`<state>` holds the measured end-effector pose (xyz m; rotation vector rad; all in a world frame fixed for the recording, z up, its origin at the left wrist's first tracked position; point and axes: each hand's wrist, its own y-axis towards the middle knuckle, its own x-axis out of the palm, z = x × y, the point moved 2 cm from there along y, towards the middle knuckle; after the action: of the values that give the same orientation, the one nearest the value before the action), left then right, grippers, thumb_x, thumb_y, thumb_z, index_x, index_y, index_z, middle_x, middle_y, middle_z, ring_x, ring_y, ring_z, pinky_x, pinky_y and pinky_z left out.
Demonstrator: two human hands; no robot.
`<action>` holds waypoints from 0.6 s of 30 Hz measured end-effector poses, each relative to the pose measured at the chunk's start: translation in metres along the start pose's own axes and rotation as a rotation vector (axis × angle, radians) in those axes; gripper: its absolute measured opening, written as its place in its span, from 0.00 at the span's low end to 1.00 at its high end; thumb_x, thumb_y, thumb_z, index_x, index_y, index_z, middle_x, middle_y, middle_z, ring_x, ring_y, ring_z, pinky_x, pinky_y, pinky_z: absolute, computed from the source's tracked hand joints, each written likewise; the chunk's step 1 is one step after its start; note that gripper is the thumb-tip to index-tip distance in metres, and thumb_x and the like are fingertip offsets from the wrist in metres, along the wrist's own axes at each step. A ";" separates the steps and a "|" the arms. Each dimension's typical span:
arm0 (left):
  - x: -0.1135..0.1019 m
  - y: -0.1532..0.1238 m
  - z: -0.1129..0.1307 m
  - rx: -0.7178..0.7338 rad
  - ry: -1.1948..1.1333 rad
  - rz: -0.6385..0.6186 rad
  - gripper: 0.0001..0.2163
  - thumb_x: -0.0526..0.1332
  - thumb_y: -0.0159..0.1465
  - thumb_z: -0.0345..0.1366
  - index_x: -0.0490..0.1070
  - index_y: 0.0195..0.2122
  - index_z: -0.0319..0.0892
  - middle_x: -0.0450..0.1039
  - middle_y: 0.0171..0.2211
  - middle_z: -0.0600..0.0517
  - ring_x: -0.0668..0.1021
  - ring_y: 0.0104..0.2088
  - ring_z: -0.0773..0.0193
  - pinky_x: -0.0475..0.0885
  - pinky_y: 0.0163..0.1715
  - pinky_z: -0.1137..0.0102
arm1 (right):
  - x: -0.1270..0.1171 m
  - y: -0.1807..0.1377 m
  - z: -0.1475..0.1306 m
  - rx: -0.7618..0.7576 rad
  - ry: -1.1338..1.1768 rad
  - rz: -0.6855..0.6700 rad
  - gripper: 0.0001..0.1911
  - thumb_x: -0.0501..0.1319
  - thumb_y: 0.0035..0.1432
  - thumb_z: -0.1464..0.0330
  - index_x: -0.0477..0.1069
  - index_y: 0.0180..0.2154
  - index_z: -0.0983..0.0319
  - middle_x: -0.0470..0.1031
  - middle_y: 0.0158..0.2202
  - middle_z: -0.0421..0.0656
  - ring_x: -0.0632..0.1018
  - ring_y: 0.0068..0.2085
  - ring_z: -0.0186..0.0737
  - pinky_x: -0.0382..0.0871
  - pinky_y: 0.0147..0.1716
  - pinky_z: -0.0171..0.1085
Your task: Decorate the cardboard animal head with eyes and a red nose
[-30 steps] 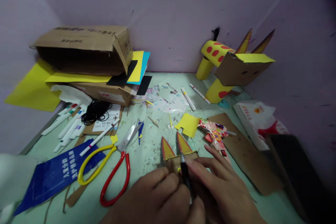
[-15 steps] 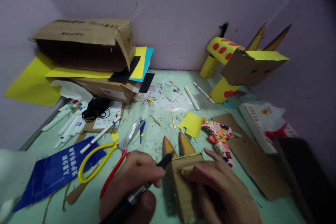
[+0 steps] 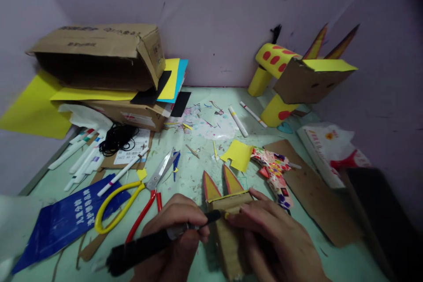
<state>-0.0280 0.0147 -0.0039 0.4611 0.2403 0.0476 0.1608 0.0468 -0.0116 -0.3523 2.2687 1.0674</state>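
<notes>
- Gripping pen (image 3: 142,246): left hand (image 3: 176,233); right hand (image 3: 277,233) holds eared box (image 3: 227,235), bottom centre, by its right edge.
- Room: worktop (image 3: 189,189) with scraps (image 3: 192,151), from ears (image 3: 232,183) to wall (image 3: 211,22).
- Versus half a second ago: pen flatter, tip (image 3: 214,216) lower, nearer right fingertips (image 3: 243,209).

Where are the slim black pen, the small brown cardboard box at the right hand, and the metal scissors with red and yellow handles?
Slim black pen (image 3: 143,246): head view, on its barrel.
Small brown cardboard box (image 3: 229,240): head view, on its long panel.
Metal scissors (image 3: 153,181): head view, base of the blades.
</notes>
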 end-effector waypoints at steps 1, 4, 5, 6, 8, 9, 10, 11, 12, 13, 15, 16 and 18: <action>0.001 0.001 0.000 0.003 -0.002 0.010 0.06 0.55 0.69 0.38 0.70 0.40 0.46 0.74 0.26 0.54 0.77 0.28 0.67 0.74 0.30 0.73 | 0.000 -0.001 0.000 -0.002 -0.007 0.002 0.21 0.55 0.50 0.81 0.66 0.47 0.62 0.82 0.32 0.41 0.82 0.34 0.35 0.73 0.53 0.40; 0.002 0.002 0.002 0.014 -0.002 0.041 0.06 0.56 0.68 0.38 0.71 0.39 0.46 0.74 0.24 0.55 0.77 0.27 0.67 0.73 0.27 0.74 | -0.001 -0.003 0.000 0.004 -0.021 0.015 0.21 0.55 0.51 0.81 0.66 0.47 0.62 0.82 0.33 0.40 0.83 0.37 0.36 0.72 0.54 0.39; 0.003 0.002 0.003 0.011 0.003 0.041 0.06 0.56 0.68 0.38 0.71 0.39 0.46 0.74 0.24 0.55 0.77 0.27 0.67 0.73 0.27 0.75 | -0.001 -0.003 0.000 0.005 -0.022 0.017 0.21 0.55 0.51 0.81 0.66 0.47 0.62 0.82 0.33 0.40 0.83 0.37 0.36 0.73 0.54 0.40; 0.003 0.002 0.003 0.010 0.010 0.042 0.06 0.56 0.68 0.38 0.71 0.39 0.46 0.74 0.24 0.54 0.77 0.27 0.67 0.73 0.27 0.74 | -0.001 -0.003 0.000 0.005 -0.020 0.014 0.21 0.55 0.51 0.81 0.66 0.46 0.62 0.82 0.33 0.40 0.83 0.36 0.36 0.73 0.54 0.40; 0.004 0.002 0.003 -0.003 0.014 0.031 0.06 0.56 0.68 0.38 0.71 0.39 0.46 0.74 0.25 0.54 0.77 0.28 0.66 0.74 0.28 0.74 | 0.000 -0.003 0.001 0.007 -0.016 0.008 0.21 0.55 0.50 0.81 0.66 0.47 0.62 0.82 0.33 0.40 0.83 0.35 0.36 0.74 0.53 0.41; 0.004 0.001 0.002 -0.012 0.007 0.025 0.06 0.56 0.68 0.37 0.71 0.39 0.46 0.74 0.25 0.54 0.77 0.28 0.66 0.74 0.28 0.74 | 0.000 -0.003 0.001 0.003 -0.015 0.010 0.21 0.55 0.50 0.81 0.66 0.47 0.62 0.82 0.33 0.41 0.83 0.35 0.36 0.74 0.53 0.41; 0.004 0.000 0.001 -0.023 -0.005 0.018 0.05 0.56 0.68 0.37 0.71 0.40 0.46 0.74 0.26 0.54 0.77 0.29 0.66 0.74 0.29 0.73 | 0.001 -0.003 0.002 0.003 -0.013 0.013 0.21 0.55 0.51 0.81 0.66 0.47 0.62 0.82 0.33 0.41 0.83 0.34 0.36 0.74 0.52 0.41; 0.004 0.000 0.000 -0.024 -0.018 0.012 0.05 0.56 0.68 0.37 0.71 0.40 0.46 0.74 0.27 0.54 0.77 0.30 0.66 0.74 0.30 0.73 | 0.001 -0.003 0.002 0.002 -0.012 0.017 0.21 0.55 0.51 0.81 0.66 0.47 0.62 0.83 0.33 0.41 0.83 0.35 0.36 0.75 0.52 0.41; 0.004 -0.001 -0.001 -0.027 -0.030 0.011 0.06 0.56 0.68 0.37 0.71 0.41 0.46 0.74 0.27 0.54 0.77 0.30 0.66 0.74 0.30 0.73 | 0.001 -0.002 0.002 -0.002 -0.012 0.020 0.21 0.55 0.51 0.81 0.66 0.47 0.62 0.83 0.34 0.41 0.83 0.35 0.37 0.75 0.52 0.41; 0.003 -0.001 -0.001 -0.030 -0.034 0.008 0.06 0.56 0.68 0.36 0.71 0.41 0.46 0.74 0.27 0.54 0.77 0.30 0.66 0.74 0.30 0.73 | 0.001 -0.002 0.002 -0.003 -0.011 0.018 0.21 0.55 0.51 0.81 0.66 0.47 0.62 0.83 0.34 0.41 0.83 0.34 0.37 0.75 0.52 0.41; 0.003 -0.001 0.000 -0.027 -0.030 0.015 0.06 0.56 0.68 0.37 0.71 0.41 0.46 0.74 0.27 0.54 0.77 0.29 0.66 0.73 0.29 0.73 | 0.001 -0.002 0.002 -0.001 -0.007 0.017 0.21 0.55 0.51 0.81 0.66 0.47 0.61 0.82 0.33 0.41 0.83 0.34 0.37 0.76 0.51 0.42; 0.003 -0.001 0.001 -0.026 -0.024 0.023 0.06 0.56 0.68 0.37 0.71 0.40 0.47 0.74 0.26 0.54 0.77 0.29 0.66 0.73 0.28 0.74 | 0.001 -0.002 0.001 0.000 -0.003 0.015 0.21 0.55 0.51 0.81 0.66 0.46 0.61 0.82 0.33 0.41 0.83 0.34 0.38 0.76 0.51 0.43; 0.002 0.000 0.002 -0.033 -0.005 0.041 0.05 0.56 0.68 0.37 0.72 0.39 0.47 0.73 0.25 0.55 0.76 0.27 0.67 0.73 0.26 0.74 | 0.001 -0.003 0.001 0.004 -0.001 -0.002 0.20 0.55 0.51 0.80 0.66 0.47 0.61 0.82 0.33 0.41 0.83 0.35 0.38 0.76 0.51 0.43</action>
<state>-0.0251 0.0137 -0.0027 0.4334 0.2245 0.0899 0.1616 0.0462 -0.0146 -0.3529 2.2686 1.0619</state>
